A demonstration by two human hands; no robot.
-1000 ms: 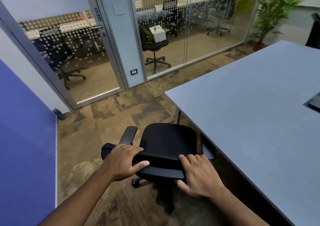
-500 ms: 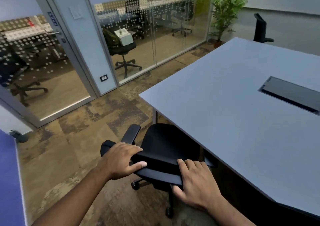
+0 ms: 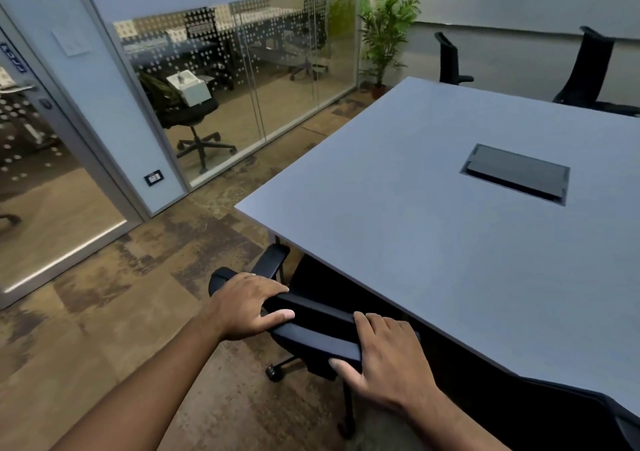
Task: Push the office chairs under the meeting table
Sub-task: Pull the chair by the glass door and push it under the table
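A black office chair (image 3: pixel 311 326) stands at the near left corner of the grey meeting table (image 3: pixel 415 215). Its seat is mostly hidden under the tabletop; the backrest top, left armrest and one caster still show. My left hand (image 3: pixel 246 305) grips the left end of the backrest top. My right hand (image 3: pixel 384 364) grips its right end, close to the table edge. Two more black chairs (image 3: pixel 450 59) (image 3: pixel 588 73) stand at the far side of the table. The back of another chair (image 3: pixel 571 412) shows at the bottom right, near the table edge.
A black cable hatch (image 3: pixel 516 173) is set into the tabletop. A glass wall with a door runs along the left, with a chair (image 3: pixel 190 118) carrying a white box behind it. A potted plant (image 3: pixel 384 31) stands in the far corner. Brown carpet lies left of the table.
The chair has rolled further under the table with both hands on its backrest; the seat is now largely covered. My view has swung right, showing more of the table and the far chairs.
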